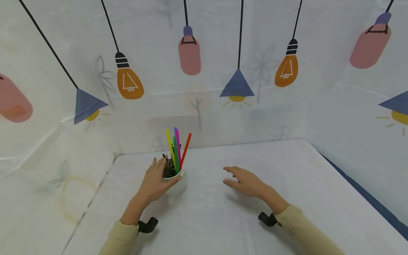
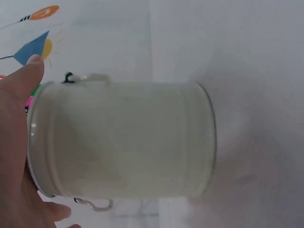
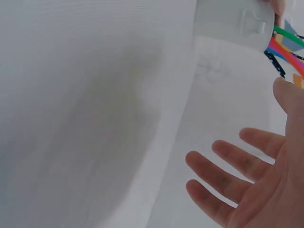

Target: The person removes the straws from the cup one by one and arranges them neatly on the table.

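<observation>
While the left hand [image 1: 153,182] straddles the rim of the white pot [image 1: 174,188], a little left of the frame's centre, a good hold seems to depend on both sides of the hand meeting it evenly. In the left wrist view the thumb [image 2: 27,76] lies straight past one edge and the fingertips [image 2: 58,211] show past the other, spread rather than pinching; whether any skin touches the rim I cannot tell. Drawing thumb and fingers in together would likely suit best, since the pot stands upright on the white table [image 1: 204,223] and a one-sided push could tip it. Its coloured sticks [image 1: 178,145] rise well above the rim and lean different ways, so the palm is better kept clear of them, and the small handle [image 2: 99,77] is best not snagged. Right of centre, the right hand [image 1: 247,182] holds nothing, its fingers loosely apart and well away from the pot; it could steady the side facing it, should the pot rock
</observation>
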A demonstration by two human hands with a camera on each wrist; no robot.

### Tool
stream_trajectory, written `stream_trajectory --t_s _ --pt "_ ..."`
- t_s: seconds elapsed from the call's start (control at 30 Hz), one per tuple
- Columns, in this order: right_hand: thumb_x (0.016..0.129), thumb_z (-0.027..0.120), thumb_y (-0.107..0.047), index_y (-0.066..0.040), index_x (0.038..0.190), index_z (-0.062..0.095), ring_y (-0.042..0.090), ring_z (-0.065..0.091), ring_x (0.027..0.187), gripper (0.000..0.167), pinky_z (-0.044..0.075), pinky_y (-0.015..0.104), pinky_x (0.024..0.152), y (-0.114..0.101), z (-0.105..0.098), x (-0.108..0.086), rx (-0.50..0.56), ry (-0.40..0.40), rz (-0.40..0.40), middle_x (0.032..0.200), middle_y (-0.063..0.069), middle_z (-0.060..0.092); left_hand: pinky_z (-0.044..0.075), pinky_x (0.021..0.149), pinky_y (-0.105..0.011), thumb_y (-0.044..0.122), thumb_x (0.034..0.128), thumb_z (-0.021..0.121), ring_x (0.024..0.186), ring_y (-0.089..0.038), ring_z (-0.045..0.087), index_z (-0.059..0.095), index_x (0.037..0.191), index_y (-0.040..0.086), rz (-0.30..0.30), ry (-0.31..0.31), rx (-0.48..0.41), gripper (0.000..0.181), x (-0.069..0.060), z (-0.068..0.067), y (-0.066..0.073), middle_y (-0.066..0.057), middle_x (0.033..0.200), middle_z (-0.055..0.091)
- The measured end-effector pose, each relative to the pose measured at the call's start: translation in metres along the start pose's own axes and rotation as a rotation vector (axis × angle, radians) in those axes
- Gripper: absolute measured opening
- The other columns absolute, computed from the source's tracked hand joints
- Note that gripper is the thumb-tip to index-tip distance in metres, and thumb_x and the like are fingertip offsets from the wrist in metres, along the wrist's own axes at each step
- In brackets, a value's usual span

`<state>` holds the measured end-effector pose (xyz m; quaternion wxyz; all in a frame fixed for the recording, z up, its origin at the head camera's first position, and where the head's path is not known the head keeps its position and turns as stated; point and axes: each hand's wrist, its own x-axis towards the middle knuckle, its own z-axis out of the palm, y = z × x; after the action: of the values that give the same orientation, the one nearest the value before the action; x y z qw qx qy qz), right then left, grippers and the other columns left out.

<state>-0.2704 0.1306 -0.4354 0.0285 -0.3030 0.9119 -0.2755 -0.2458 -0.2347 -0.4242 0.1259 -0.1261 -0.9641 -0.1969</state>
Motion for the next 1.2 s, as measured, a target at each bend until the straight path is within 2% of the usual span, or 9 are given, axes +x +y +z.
stream_trajectory --t_s 0.13,0.27,0.4,0.53,0.67,0.83,0.93,1.1,1.2 --pt "0.096 0.048 -0.059 -0.017 0.145 0.044 0.028 0.058 0.115 0.066 0.049 0.043 0.090 -0.011 0.001 0.012 0.003 -0.005 -0.034 0.141 0.006 0.050 0.022 0.109 -0.061 0.069 0.0859 0.055 0.144 -0.041 0.013 0.021 0.154 0.003 0.004 0.027 -0.034 0.101 -0.001 0.003 -0.008 -0.015 0.158 0.022" --pt "0.096 0.050 -0.057 -0.017 0.144 0.046 0.027 0.058 0.115 0.062 0.050 0.041 0.088 -0.023 0.005 0.026 0.039 -0.002 -0.055 0.140 0.003 0.051 0.028 0.108 -0.057 0.067 0.0851 0.058 0.142 -0.036 0.022 0.014 0.156 0.008 -0.050 0.021 -0.157 0.102 -0.002 0.006 -0.012 -0.013 0.159 0.017" --pt "0.097 0.051 -0.054 -0.015 0.143 0.047 0.027 0.058 0.114 0.060 0.050 0.041 0.088 -0.035 0.008 0.039 0.088 0.005 -0.076 0.140 0.003 0.052 0.028 0.108 -0.057 0.063 0.0835 0.064 0.141 -0.034 0.027 0.017 0.156 0.011 -0.072 0.031 -0.279 0.101 -0.001 0.010 -0.015 -0.014 0.156 0.024" --pt "0.098 0.052 -0.048 -0.012 0.140 0.050 0.027 0.059 0.111 0.055 0.050 0.041 0.089 -0.050 0.012 0.055 0.109 0.027 -0.101 0.138 0.006 0.053 0.028 0.108 -0.057 0.056 0.0853 0.067 0.139 -0.033 0.031 0.022 0.155 0.009 -0.049 0.054 -0.323 0.095 -0.002 0.012 -0.018 -0.015 0.153 0.030" --pt "0.098 0.055 -0.045 -0.010 0.133 0.057 0.019 0.063 0.101 0.049 0.053 0.034 0.082 -0.064 0.019 0.076 0.147 0.125 -0.100 0.129 0.003 0.060 0.028 0.107 -0.059 0.049 0.0876 0.068 0.137 -0.034 0.032 0.025 0.154 0.010 -0.033 0.065 -0.379 0.088 -0.002 0.013 -0.019 -0.017 0.150 0.033" --pt "0.094 0.064 -0.038 -0.009 0.115 0.068 0.015 0.065 0.084 0.036 0.054 0.028 0.069 -0.081 0.031 0.101 0.302 0.314 -0.068 0.108 0.003 0.068 0.025 0.108 -0.061 0.046 0.0863 0.071 0.138 -0.032 0.029 0.028 0.153 0.016 -0.046 0.049 -0.522 0.085 0.000 0.014 -0.020 -0.013 0.149 0.033" --pt "0.092 0.068 -0.033 -0.009 0.104 0.072 0.013 0.064 0.080 0.027 0.054 0.026 0.068 -0.089 0.037 0.113 0.369 0.410 -0.061 0.096 0.000 0.070 0.023 0.108 -0.061 0.043 0.0857 0.073 0.140 -0.032 0.027 0.029 0.152 0.017 -0.065 0.043 -0.584 0.084 0.001 0.016 -0.021 -0.012 0.150 0.033" --pt "0.088 0.073 -0.033 -0.010 0.092 0.075 0.012 0.064 0.078 0.023 0.054 0.027 0.066 -0.104 0.044 0.124 0.421 0.488 -0.043 0.084 -0.003 0.071 0.021 0.109 -0.062 0.034 0.0856 0.076 0.141 -0.033 0.024 0.031 0.151 0.017 -0.119 0.056 -0.653 0.081 -0.001 0.016 -0.022 -0.013 0.152 0.031" --pt "0.087 0.075 -0.031 -0.011 0.089 0.076 0.012 0.063 0.076 0.020 0.053 0.028 0.063 -0.110 0.048 0.126 0.441 0.511 -0.008 0.080 -0.005 0.070 0.021 0.109 -0.062 0.026 0.0857 0.077 0.141 -0.035 0.024 0.031 0.151 0.012 -0.141 0.052 -0.687 0.081 -0.003 0.010 -0.015 -0.016 0.152 0.031"
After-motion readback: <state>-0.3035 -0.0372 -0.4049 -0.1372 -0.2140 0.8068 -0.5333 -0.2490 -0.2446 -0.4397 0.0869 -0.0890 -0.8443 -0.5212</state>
